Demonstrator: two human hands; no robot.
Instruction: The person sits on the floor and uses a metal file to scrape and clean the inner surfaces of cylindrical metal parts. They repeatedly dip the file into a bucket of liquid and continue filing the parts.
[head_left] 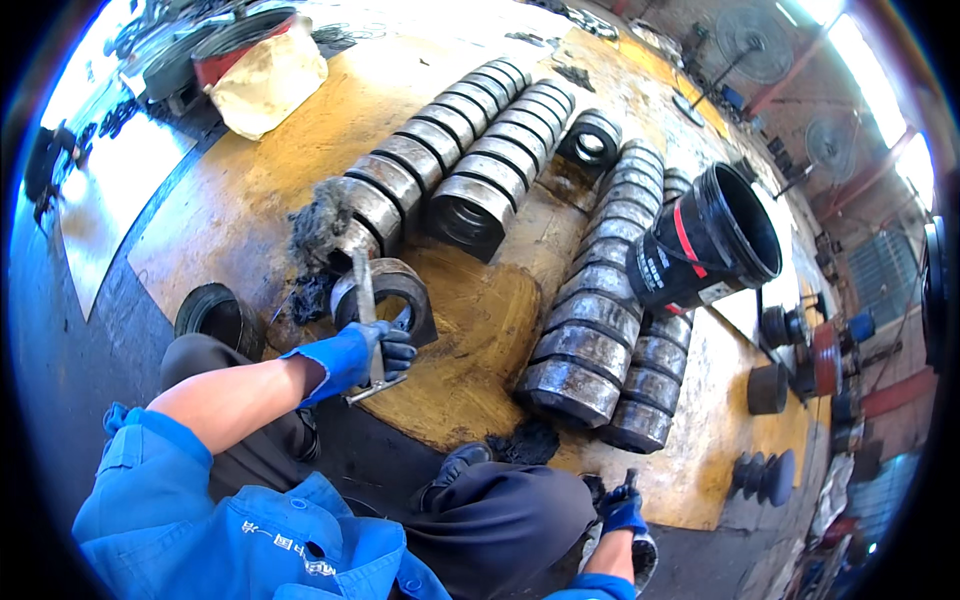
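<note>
My left hand [375, 355], in a blue glove with dark fingers, is closed round a long grey metal caliper [365, 290] with a crosspiece at its near end. Beyond and beside that hand a thick steel ring [412, 288] stands on edge, its hole partly hidden by the tool; whether the two touch I cannot tell. Down at the lower right, beside my knee, my gloved right hand [622, 512] is closed on a small dark thing that I cannot make out. Grey fibrous waste [320, 215] lies on the near end of the left row of steel rings [385, 180].
More rows of steel rings [590, 310] run away from me on the yellow-stained floor plate [470, 340]. A black bucket [660, 265] with a red band rests on the right rows. A dark open cylinder [225, 318] stands left; fans [752, 45] stand far right.
</note>
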